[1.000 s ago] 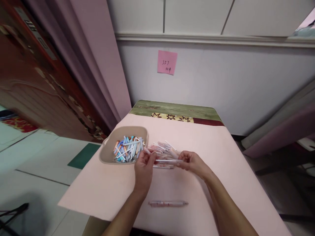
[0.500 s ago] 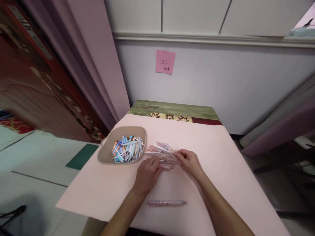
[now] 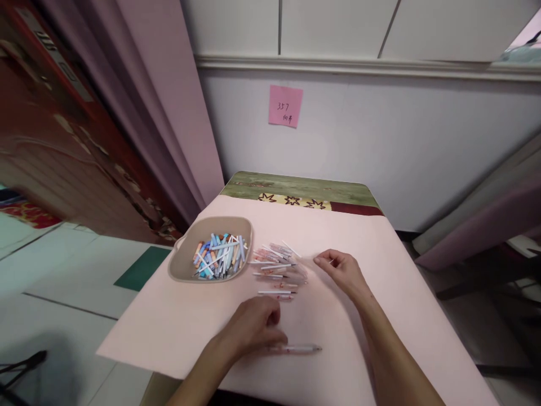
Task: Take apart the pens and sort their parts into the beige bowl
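My left hand point(image 3: 256, 322) hovers over the near part of the table, fingers curled and thumb apart from the index finger. Under its thumb lies a clear pen point(image 3: 302, 349) with reddish marks; the hand covers the pen's left end, and I cannot tell whether they touch. Above the left hand spreads a loose pile of clear pen parts and white refills point(image 3: 276, 268), lying roughly sideways. To the right of the pile is my right hand point(image 3: 342, 275), its thumb and index tips pressed together with nothing visible between them.
A beige basket point(image 3: 181, 272) holding many blue, orange and white pen pieces stands left of the pile. A pale pink sheet point(image 3: 359, 237) covers most of the table, whose green patterned edge point(image 3: 304, 185) meets the wall. A pink note point(image 3: 285, 106) hangs there.
My left hand has left the pile and come down towards the single pen. My right hand has drawn back right, off the pile. The pile's near pieces now lie more spread out.
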A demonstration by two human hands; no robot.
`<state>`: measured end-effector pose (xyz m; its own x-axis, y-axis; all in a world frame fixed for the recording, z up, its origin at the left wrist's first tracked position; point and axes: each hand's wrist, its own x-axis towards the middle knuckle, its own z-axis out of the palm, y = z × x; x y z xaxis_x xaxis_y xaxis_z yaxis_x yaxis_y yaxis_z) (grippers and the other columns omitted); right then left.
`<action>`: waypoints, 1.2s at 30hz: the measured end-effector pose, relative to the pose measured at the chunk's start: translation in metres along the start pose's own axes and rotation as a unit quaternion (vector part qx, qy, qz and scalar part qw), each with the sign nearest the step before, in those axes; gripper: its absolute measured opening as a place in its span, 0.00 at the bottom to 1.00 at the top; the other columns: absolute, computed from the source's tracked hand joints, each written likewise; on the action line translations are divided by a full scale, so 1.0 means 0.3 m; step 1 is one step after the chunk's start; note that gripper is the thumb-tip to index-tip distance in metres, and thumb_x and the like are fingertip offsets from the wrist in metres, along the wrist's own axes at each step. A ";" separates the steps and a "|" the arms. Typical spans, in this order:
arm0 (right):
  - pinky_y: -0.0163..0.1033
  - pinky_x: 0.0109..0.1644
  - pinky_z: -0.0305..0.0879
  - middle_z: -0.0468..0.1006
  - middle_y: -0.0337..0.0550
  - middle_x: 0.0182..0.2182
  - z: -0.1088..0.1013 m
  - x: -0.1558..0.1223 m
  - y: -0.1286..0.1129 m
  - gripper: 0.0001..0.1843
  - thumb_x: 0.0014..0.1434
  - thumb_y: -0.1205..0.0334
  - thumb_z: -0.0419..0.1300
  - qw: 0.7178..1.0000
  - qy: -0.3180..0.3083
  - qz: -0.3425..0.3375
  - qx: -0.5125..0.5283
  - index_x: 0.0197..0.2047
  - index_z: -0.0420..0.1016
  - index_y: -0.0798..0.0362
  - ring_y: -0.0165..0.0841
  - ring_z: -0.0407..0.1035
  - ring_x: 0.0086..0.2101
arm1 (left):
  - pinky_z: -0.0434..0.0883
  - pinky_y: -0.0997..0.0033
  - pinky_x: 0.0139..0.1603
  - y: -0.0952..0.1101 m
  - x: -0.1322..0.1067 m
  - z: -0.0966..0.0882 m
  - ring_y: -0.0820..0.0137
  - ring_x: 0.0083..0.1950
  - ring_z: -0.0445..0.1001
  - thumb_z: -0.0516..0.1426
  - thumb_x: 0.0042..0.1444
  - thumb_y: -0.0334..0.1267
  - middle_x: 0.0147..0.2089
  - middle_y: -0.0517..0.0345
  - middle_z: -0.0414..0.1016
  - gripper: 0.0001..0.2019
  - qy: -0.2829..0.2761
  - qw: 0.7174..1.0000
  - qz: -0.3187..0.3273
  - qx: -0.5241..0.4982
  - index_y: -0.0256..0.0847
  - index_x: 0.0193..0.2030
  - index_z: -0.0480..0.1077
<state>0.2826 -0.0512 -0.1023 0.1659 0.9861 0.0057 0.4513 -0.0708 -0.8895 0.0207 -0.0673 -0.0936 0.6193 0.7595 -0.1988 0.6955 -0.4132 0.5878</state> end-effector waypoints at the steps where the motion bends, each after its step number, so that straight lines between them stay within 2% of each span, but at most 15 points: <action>1: 0.34 0.26 0.53 0.72 0.39 0.20 0.009 -0.001 0.000 0.19 0.53 0.45 0.61 1.000 0.000 -0.003 0.002 0.31 0.78 0.54 0.29 0.61 0.23 | 0.57 0.71 0.30 0.006 -0.005 0.000 0.67 0.32 0.70 0.67 0.38 0.41 0.30 0.62 0.74 0.11 -0.024 1.000 0.002 0.003 0.44 0.28 0.71; 3: 0.33 0.26 0.54 0.73 0.38 0.21 0.041 -0.005 0.002 0.17 0.53 0.47 0.61 1.000 -0.009 -0.010 -0.005 0.31 0.79 0.53 0.29 0.61 0.23 | 0.57 0.71 0.30 0.018 -0.011 0.000 0.66 0.33 0.70 0.67 0.36 0.43 0.33 0.62 0.75 0.13 -0.060 0.998 0.001 0.024 0.44 0.29 0.71; 7: 0.34 0.30 0.60 0.77 0.39 0.28 0.115 -0.012 0.008 0.11 0.51 0.53 0.64 0.997 -0.018 -0.033 -0.067 0.34 0.80 0.49 0.30 0.66 0.25 | 0.60 0.70 0.34 0.041 -0.019 0.005 0.64 0.36 0.72 0.62 0.44 0.37 0.34 0.59 0.76 0.04 -0.096 0.993 0.023 0.065 0.43 0.27 0.71; 9: 0.35 0.33 0.61 0.78 0.39 0.32 0.130 -0.015 0.005 0.11 0.50 0.54 0.65 0.993 -0.008 -0.047 -0.105 0.37 0.80 0.47 0.31 0.68 0.28 | 0.61 0.70 0.35 0.046 -0.020 0.002 0.64 0.37 0.72 0.59 0.45 0.33 0.35 0.58 0.76 0.02 -0.090 0.993 0.041 0.071 0.43 0.27 0.70; 11: 0.36 0.35 0.63 0.78 0.41 0.36 0.125 -0.018 -0.007 0.15 0.50 0.53 0.66 0.990 0.021 -0.064 -0.125 0.41 0.80 0.47 0.33 0.69 0.31 | 0.62 0.70 0.34 0.046 -0.016 -0.012 0.65 0.36 0.72 0.57 0.45 0.31 0.34 0.58 0.75 0.03 -0.064 0.996 0.039 0.057 0.42 0.29 0.69; 13: 0.36 0.36 0.63 0.78 0.43 0.39 0.107 -0.024 -0.028 0.14 0.54 0.51 0.63 0.988 0.042 -0.087 -0.119 0.42 0.79 0.48 0.34 0.70 0.33 | 0.62 0.70 0.34 0.043 -0.005 -0.036 0.66 0.34 0.71 0.55 0.48 0.31 0.32 0.58 0.75 0.04 -0.012 1.000 0.021 0.015 0.42 0.31 0.69; 14: 0.36 0.36 0.62 0.78 0.43 0.38 0.096 -0.028 -0.041 0.13 0.57 0.51 0.60 0.988 0.032 -0.101 -0.111 0.40 0.79 0.48 0.33 0.70 0.33 | 0.63 0.70 0.34 0.042 0.002 -0.050 0.67 0.33 0.71 0.54 0.50 0.31 0.32 0.58 0.74 0.04 0.020 1.000 0.014 -0.017 0.42 0.32 0.68; 17: 0.35 0.35 0.61 0.79 0.41 0.34 0.076 -0.045 -0.080 0.13 0.62 0.53 0.54 0.980 -0.086 -0.153 -0.093 0.39 0.79 0.48 0.32 0.70 0.32 | 0.66 0.71 0.36 0.040 0.030 -0.085 0.68 0.34 0.71 0.53 0.54 0.33 0.32 0.59 0.73 0.03 0.107 0.984 0.022 -0.141 0.41 0.33 0.68; 19: 0.34 0.35 0.59 0.79 0.40 0.32 0.077 -0.055 -0.099 0.14 0.64 0.54 0.52 0.966 -0.165 -0.179 -0.086 0.39 0.78 0.48 0.32 0.69 0.32 | 0.67 0.71 0.36 0.038 0.049 -0.094 0.69 0.34 0.71 0.55 0.54 0.35 0.31 0.59 0.72 0.02 0.136 0.960 0.023 -0.243 0.41 0.32 0.68; 21: 0.33 0.33 0.58 0.77 0.39 0.29 0.087 -0.062 -0.106 0.17 0.66 0.53 0.50 0.961 -0.202 -0.176 -0.063 0.37 0.77 0.50 0.31 0.68 0.29 | 0.69 0.71 0.32 0.036 0.066 -0.092 0.71 0.31 0.71 0.60 0.51 0.37 0.31 0.60 0.72 0.04 0.155 0.919 -0.004 -0.362 0.40 0.32 0.69; 23: 0.33 0.31 0.57 0.73 0.38 0.24 0.102 -0.063 -0.102 0.20 0.67 0.51 0.48 0.967 -0.211 -0.144 -0.011 0.34 0.75 0.52 0.29 0.65 0.26 | 0.71 0.71 0.31 0.036 0.081 -0.082 0.72 0.30 0.73 0.64 0.47 0.37 0.37 0.58 0.74 0.12 0.197 0.850 -0.033 -0.488 0.40 0.38 0.70; 25: 0.33 0.28 0.56 0.69 0.36 0.20 0.119 -0.064 -0.096 0.22 0.67 0.48 0.47 0.969 -0.216 -0.096 0.071 0.33 0.74 0.54 0.27 0.62 0.22 | 0.72 0.71 0.35 0.040 0.096 -0.072 0.73 0.33 0.74 0.66 0.45 0.36 0.45 0.56 0.75 0.19 0.247 0.770 -0.038 -0.587 0.41 0.45 0.69; 27: 0.33 0.27 0.56 0.67 0.35 0.18 0.135 -0.068 -0.093 0.24 0.66 0.45 0.48 0.956 -0.241 -0.056 0.158 0.33 0.73 0.55 0.27 0.60 0.21 | 0.72 0.73 0.37 0.050 0.107 -0.062 0.76 0.33 0.73 0.66 0.46 0.35 0.47 0.54 0.75 0.20 0.244 0.727 -0.029 -0.642 0.41 0.47 0.70; 31: 0.32 0.26 0.57 0.69 0.35 0.18 0.151 -0.081 -0.104 0.24 0.65 0.43 0.48 0.906 -0.323 -0.006 0.272 0.35 0.71 0.55 0.27 0.63 0.20 | 0.70 0.73 0.31 0.076 0.116 -0.049 0.78 0.26 0.69 0.64 0.50 0.36 0.41 0.52 0.77 0.14 0.176 0.712 -0.014 -0.680 0.37 0.45 0.73; 36: 0.34 0.31 0.64 0.78 0.43 0.27 0.128 -0.080 -0.106 0.24 0.63 0.42 0.52 0.864 -0.408 0.024 0.295 0.41 0.73 0.57 0.29 0.71 0.26 | 0.66 0.76 0.26 0.077 0.112 -0.036 0.78 0.23 0.68 0.65 0.49 0.36 0.28 0.58 0.75 0.10 0.171 0.713 -0.014 -0.680 0.36 0.38 0.74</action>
<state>0.2304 -0.0668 -0.0916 -0.6090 0.7794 -0.1473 -0.1034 -0.2622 -0.9595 0.0537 -0.0458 -0.0782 0.3256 0.9321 -0.1584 -0.4347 0.2964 0.8504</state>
